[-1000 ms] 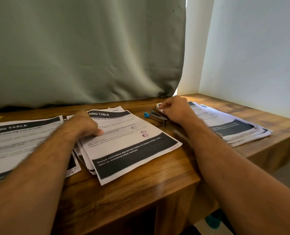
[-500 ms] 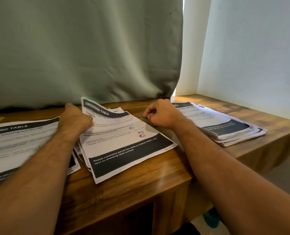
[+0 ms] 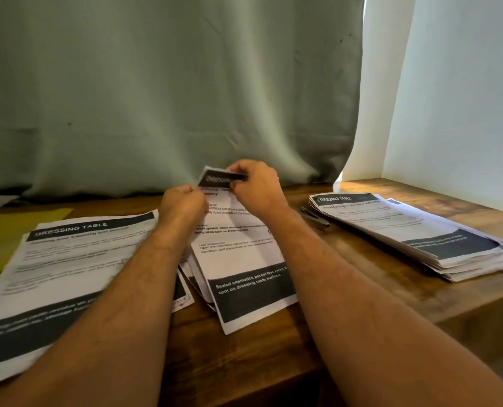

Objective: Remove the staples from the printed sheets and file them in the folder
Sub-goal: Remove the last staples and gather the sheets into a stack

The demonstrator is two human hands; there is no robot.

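Both hands (image 3: 182, 205) (image 3: 257, 188) pinch the stapled sheets' (image 3: 238, 257) apparently raised far end, lengthwise away.

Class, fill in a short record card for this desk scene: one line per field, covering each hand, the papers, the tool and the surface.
Left hand: pinches the top left corner of the middle sheet set
Right hand: grips the set's lifted, folded-over top edge
Staple remover: lies on the table, untouched, beside the right stack
Left sheets: lie flat, partly over a yellow folder
Surface: wooden table
Backdrop: green curtain
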